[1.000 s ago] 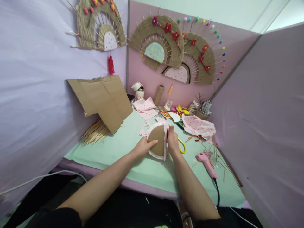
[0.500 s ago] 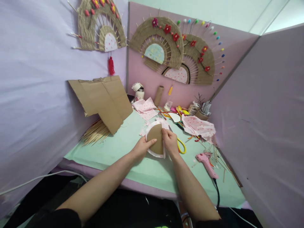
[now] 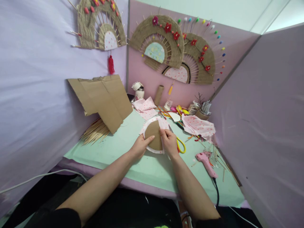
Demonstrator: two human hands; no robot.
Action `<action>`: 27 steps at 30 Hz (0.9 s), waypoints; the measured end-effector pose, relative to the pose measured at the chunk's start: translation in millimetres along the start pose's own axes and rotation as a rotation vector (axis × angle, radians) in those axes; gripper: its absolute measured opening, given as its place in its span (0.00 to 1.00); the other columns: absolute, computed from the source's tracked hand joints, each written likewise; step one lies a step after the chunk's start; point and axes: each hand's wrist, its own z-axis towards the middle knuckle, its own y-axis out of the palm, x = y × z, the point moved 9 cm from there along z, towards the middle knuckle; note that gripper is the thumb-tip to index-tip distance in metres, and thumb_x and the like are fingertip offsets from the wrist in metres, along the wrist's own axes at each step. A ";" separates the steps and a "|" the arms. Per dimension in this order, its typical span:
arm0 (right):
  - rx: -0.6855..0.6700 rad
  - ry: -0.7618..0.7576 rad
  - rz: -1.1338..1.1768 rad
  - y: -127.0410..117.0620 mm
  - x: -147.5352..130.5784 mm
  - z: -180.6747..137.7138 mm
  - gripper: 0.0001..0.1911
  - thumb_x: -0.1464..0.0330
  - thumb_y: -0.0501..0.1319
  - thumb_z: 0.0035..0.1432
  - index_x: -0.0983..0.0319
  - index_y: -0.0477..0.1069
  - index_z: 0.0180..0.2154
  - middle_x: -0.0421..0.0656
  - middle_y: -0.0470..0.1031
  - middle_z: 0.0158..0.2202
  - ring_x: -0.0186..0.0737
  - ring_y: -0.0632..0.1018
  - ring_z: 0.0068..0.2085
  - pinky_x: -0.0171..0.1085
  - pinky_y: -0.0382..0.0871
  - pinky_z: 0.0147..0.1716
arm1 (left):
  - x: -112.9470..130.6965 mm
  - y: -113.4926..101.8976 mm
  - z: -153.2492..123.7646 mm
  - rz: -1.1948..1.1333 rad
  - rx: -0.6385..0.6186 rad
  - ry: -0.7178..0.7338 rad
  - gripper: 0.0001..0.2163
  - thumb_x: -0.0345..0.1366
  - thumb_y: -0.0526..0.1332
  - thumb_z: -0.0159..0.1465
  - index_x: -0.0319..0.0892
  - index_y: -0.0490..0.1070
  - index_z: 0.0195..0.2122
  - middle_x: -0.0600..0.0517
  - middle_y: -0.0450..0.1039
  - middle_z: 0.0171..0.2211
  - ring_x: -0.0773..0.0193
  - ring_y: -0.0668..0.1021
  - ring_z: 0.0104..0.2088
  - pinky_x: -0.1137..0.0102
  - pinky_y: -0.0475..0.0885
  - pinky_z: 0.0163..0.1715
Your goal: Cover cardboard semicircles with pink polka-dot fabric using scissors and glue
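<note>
A brown cardboard half-disc [image 3: 152, 136] is between my hands, just above the table, its straight side facing right. White fabric with pink dots [image 3: 155, 151] is folded over its curved rim. My left hand [image 3: 139, 147] grips the curved left side, thumb flat on the cardboard and fingers hidden underneath. At the straight edge my right hand [image 3: 170, 142] pinches the fabric border, thumb and index finger together. Partly behind that hand lie scissors with yellow handles [image 3: 181, 145]. Scraps of dotted fabric [image 3: 164, 122] show just beyond the half-disc.
A pink glue gun [image 3: 207, 164] with a black cord lies at the right. Dotted cloth [image 3: 199, 126] is bunched behind it. Bent cardboard [image 3: 106, 101] leans over thin sticks [image 3: 96, 131] at the left. A cardboard tube [image 3: 159, 95] stands at the back.
The half-disc has shifted slightly up and left and tilted a little more, both hands moving with it. My right fingers stay at its straight edge.
</note>
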 end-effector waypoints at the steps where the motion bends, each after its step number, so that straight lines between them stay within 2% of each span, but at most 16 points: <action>1: 0.011 0.005 -0.006 -0.8 0.5 -0.4 0.21 0.54 0.55 0.55 0.63 0.65 0.21 0.38 0.63 0.21 0.34 0.63 0.26 0.32 0.56 0.25 | -0.1 0.0 0.3 -0.002 -0.007 0.002 0.23 0.38 0.71 0.49 0.36 0.73 0.46 0.43 0.77 0.42 0.52 0.77 0.45 0.57 0.67 0.50; 4: 0.005 0.069 0.009 -0.6 5.6 -1.1 0.24 0.52 0.51 0.57 0.62 0.61 0.19 0.37 0.59 0.18 0.33 0.60 0.24 0.33 0.54 0.23 | 0.3 -0.9 0.9 -0.018 -0.009 0.000 0.23 0.39 0.70 0.50 0.37 0.72 0.47 0.43 0.77 0.43 0.52 0.77 0.45 0.58 0.67 0.50; 10: -0.066 0.016 -0.020 5.4 3.3 -0.1 0.19 0.55 0.57 0.54 0.63 0.66 0.21 0.37 0.62 0.20 0.32 0.62 0.25 0.31 0.54 0.23 | 4.8 -3.5 0.8 -0.032 0.033 0.012 0.23 0.39 0.70 0.50 0.37 0.72 0.47 0.43 0.76 0.44 0.53 0.77 0.45 0.57 0.67 0.51; 15: -0.074 0.078 0.012 5.0 10.8 0.7 0.23 0.53 0.53 0.55 0.62 0.62 0.18 0.36 0.58 0.17 0.32 0.59 0.23 0.32 0.53 0.22 | 8.1 -4.7 1.4 -0.056 0.044 0.015 0.23 0.38 0.69 0.51 0.37 0.71 0.47 0.43 0.76 0.45 0.53 0.76 0.46 0.57 0.67 0.51; 18: -0.133 0.083 0.023 10.2 11.4 0.9 0.22 0.53 0.56 0.53 0.63 0.66 0.20 0.37 0.61 0.18 0.32 0.61 0.23 0.32 0.55 0.22 | 11.5 -8.6 2.2 -0.063 0.075 0.037 0.23 0.38 0.69 0.51 0.37 0.71 0.47 0.43 0.77 0.44 0.53 0.77 0.46 0.58 0.67 0.52; 21: -0.131 0.081 0.005 10.5 12.2 1.5 0.20 0.53 0.59 0.51 0.64 0.69 0.21 0.37 0.64 0.19 0.32 0.63 0.24 0.31 0.55 0.22 | 12.0 -9.4 2.9 -0.056 0.071 0.038 0.22 0.39 0.69 0.51 0.37 0.71 0.46 0.43 0.77 0.44 0.53 0.76 0.47 0.57 0.67 0.52; 24: -0.144 0.092 0.006 9.9 13.7 1.8 0.22 0.52 0.57 0.52 0.64 0.66 0.20 0.37 0.61 0.18 0.32 0.61 0.23 0.31 0.54 0.21 | 13.6 -9.1 2.9 -0.066 0.072 0.033 0.22 0.38 0.69 0.50 0.37 0.71 0.46 0.43 0.77 0.44 0.52 0.76 0.47 0.57 0.66 0.52; 27: -0.224 0.112 0.038 13.7 14.6 0.6 0.24 0.51 0.54 0.55 0.63 0.63 0.18 0.36 0.59 0.18 0.31 0.58 0.22 0.31 0.52 0.21 | 18.7 -9.6 2.3 -0.099 0.102 0.048 0.24 0.38 0.70 0.50 0.38 0.71 0.48 0.43 0.76 0.45 0.52 0.76 0.48 0.57 0.67 0.52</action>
